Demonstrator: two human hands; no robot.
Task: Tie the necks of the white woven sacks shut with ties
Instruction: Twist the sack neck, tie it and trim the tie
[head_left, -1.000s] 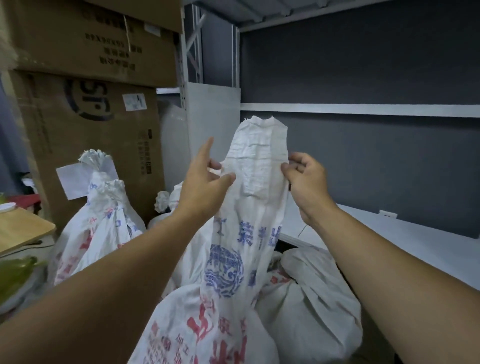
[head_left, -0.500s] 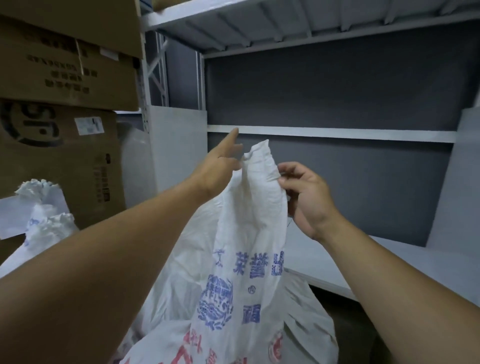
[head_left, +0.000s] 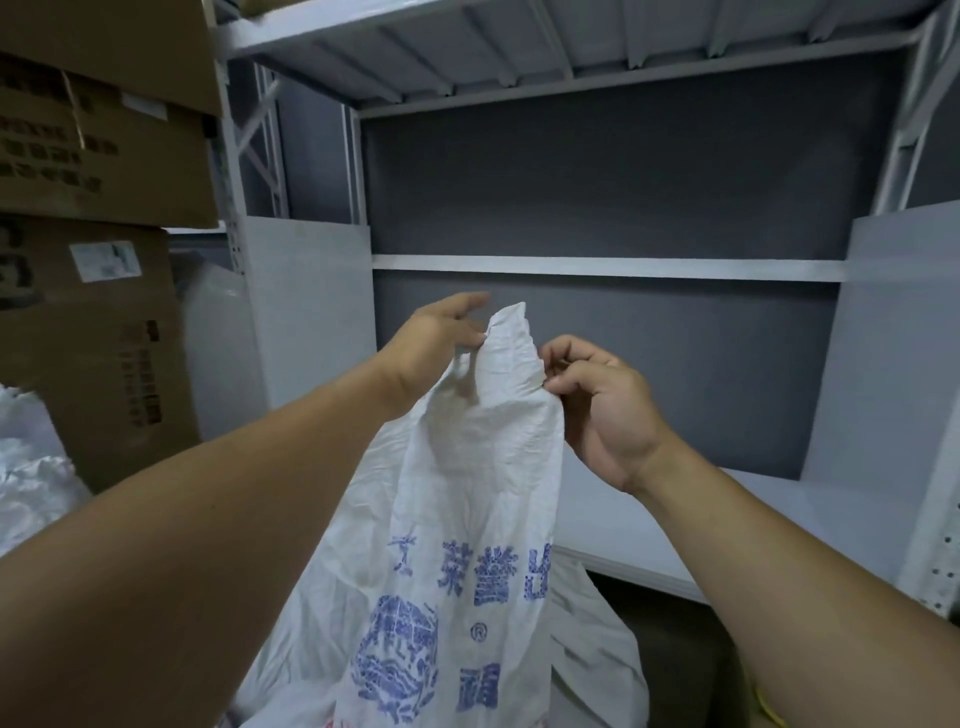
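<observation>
Your view is dim and cool-toned, with soft, even light falling from above. Your left hand throws a faint shadow onto the white woven sack just below it, and its fingertips smear with motion. Print on the cardboard boxes at the left is blurred, and the shelf uprights bow toward the frame edges.

Well left of our left hand we see stacked cardboard boxes. Beyond both hands stands a white shelving rack, its lower shelf board below our right hand.
</observation>
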